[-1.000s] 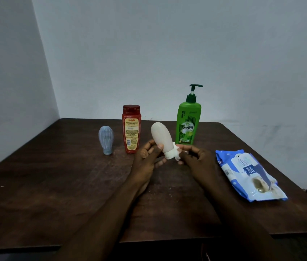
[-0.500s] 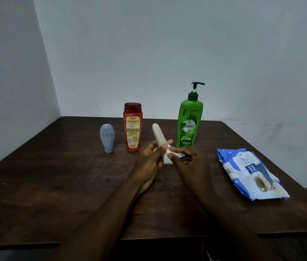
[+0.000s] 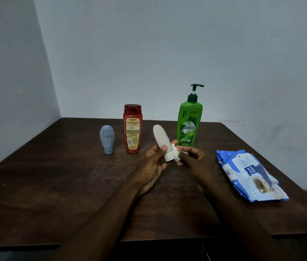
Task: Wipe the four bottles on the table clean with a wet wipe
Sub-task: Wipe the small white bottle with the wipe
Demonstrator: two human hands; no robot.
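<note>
Holding the white bottle (image 3: 160,138) over the tabletop (image 3: 69,178) in my left grip (image 3: 151,164), long axis tilted away; my right grip (image 3: 196,162) pinches the wet wipe (image 3: 175,155) at its near cap end.

There are a green bottle (image 3: 189,125), red bottle (image 3: 132,129), cream bottle (image 3: 161,137), ribbed grey-blue bottle (image 3: 107,138).

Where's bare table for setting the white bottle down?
Widest bare patch: dark wooden table, front left, nearer than the blue ribbed bottle and red bottle. Also the gap between red bottle and green pump bottle. Crowded around left hand, right hand and the blue wipe pack.
</note>
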